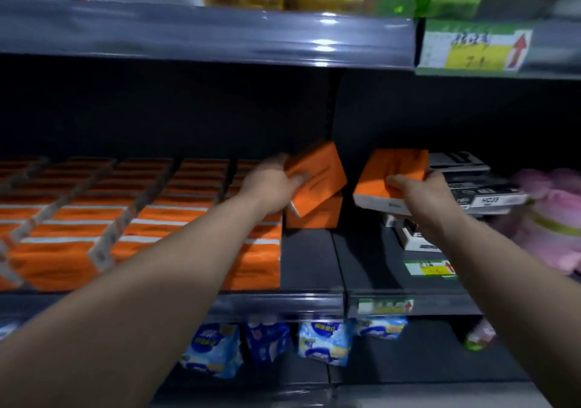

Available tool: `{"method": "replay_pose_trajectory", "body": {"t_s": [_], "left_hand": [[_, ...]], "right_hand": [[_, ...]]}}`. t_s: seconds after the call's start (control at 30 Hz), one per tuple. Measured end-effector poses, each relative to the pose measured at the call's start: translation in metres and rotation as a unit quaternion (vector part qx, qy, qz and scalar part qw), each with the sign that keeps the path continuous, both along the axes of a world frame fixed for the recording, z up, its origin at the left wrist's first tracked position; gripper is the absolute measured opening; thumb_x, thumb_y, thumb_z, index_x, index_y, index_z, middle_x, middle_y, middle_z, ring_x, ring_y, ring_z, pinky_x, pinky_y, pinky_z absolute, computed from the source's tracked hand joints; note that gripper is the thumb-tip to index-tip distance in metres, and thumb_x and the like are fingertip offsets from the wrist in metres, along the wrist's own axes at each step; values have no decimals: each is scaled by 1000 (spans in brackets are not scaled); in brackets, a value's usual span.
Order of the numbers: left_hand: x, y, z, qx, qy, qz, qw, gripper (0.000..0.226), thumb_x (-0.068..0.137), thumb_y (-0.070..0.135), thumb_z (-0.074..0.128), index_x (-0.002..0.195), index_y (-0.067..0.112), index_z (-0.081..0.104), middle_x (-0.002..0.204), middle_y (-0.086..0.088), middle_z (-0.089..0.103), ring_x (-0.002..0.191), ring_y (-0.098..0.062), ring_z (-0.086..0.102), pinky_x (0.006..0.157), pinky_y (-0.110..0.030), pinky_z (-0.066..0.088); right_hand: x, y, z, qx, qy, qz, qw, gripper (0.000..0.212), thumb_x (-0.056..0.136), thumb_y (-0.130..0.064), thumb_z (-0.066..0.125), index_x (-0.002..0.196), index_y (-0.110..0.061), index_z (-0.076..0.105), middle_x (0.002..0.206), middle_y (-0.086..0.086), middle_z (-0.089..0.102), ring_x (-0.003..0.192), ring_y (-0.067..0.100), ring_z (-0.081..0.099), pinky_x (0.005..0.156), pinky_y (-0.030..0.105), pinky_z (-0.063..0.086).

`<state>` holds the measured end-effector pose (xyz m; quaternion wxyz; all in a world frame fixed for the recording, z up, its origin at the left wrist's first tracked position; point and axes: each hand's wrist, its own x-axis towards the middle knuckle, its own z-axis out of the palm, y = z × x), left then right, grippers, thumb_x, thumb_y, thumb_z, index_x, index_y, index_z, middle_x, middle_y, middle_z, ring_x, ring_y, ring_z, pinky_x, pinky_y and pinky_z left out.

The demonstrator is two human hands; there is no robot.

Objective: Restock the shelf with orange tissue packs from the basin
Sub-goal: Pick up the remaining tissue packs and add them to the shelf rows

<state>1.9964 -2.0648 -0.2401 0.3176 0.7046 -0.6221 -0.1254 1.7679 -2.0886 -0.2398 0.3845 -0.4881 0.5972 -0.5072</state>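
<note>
Left hand (270, 181): clenched on one orange pack, the tilted pack (320, 172), thumb on the near face, fingers over the far edge. The pack is askew, one corner down, directly above a standing pack (314, 217) at the back of the shelf (311, 260). Blur prevents saying whether the two touch.

Right hand (427, 194): grasping a second pack (393, 168) from its right side, fingers curled over the top face. This pack is in the air, just right of the first, in front of the black boxes (471, 184) and clear of the shelf floor.

Stock position: to the left, the rows (176, 200) of orange packs run from back to front edge between dividers and appear full. The last lane, by the upright, holds only the standing pack at the rear; bare shelf shows in front of it.

Surroundings: pink goods (553, 216) at far right, blue packs (323, 341) on the shelf below. The basin is not in view, so remaining stock cannot be assessed.

Assessment: the task is well advanced. Both held packs remain to be set down, and the last lane looks to have room for more than these two.
</note>
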Motion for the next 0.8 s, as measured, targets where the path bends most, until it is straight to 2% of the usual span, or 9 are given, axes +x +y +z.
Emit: {"method": "replay_pose_trajectory", "body": {"t_s": [0.07,0.23,0.37,0.47,0.53,0.63,0.73,0.8], "left_hand": [[-7,-10,-6,32,-56,-5,998,65,87,56,52,141,22,39,142,-6,47,128,-26,46,99,-29,38],[-18,-25,-24,78,-121,-51,988,68,87,48,58,145,22,33,148,-6,38,133,-25,40,104,-29,35],[-15,-32,-34,86,-195,-51,976,70,87,45,60,145,17,33,148,-9,37,134,-27,38,109,-33,34],[-15,-35,-37,81,-223,-46,970,63,84,45,64,136,17,43,137,-10,48,123,-28,48,99,-36,43],[-17,-35,-38,75,-247,-44,965,57,82,44,66,129,18,48,129,-9,52,115,-28,52,92,-37,45],[-18,-35,-37,71,-253,-30,964,57,80,44,68,127,18,49,125,-9,54,112,-28,53,90,-37,45],[-18,-35,-38,66,-265,-20,962,59,78,47,69,126,18,49,124,-9,55,112,-28,52,94,-39,44],[-17,-34,-38,79,-239,-18,968,61,77,45,71,128,18,49,127,-9,53,115,-29,51,98,-41,43]], "right_hand": [[-5,-3,-6,2,11,-2,1000,41,81,-19,69,113,-8,47,100,13,62,85,31,63,60,34,49],[-11,-9,-17,-10,37,1,999,45,83,-19,68,118,-9,42,102,7,57,89,23,57,77,34,46],[-13,-12,-25,-8,40,13,999,47,82,-22,70,118,-10,42,102,5,59,91,24,59,69,32,46],[-14,-12,-30,-14,46,24,999,40,83,-22,70,108,-17,39,90,-2,55,86,24,58,56,25,40],[-14,-12,-31,-16,47,33,998,42,82,-20,71,108,-21,39,93,-1,57,88,23,59,63,28,46],[-14,-9,-33,-11,57,53,997,48,77,-17,75,115,-22,47,105,3,62,95,24,63,85,38,52],[-13,-2,-32,-16,74,80,994,60,76,-12,76,128,-19,47,106,3,61,93,21,61,80,33,49],[-11,2,-29,-19,81,92,992,66,74,-10,77,131,-19,45,106,3,60,90,19,60,77,30,47]]}}
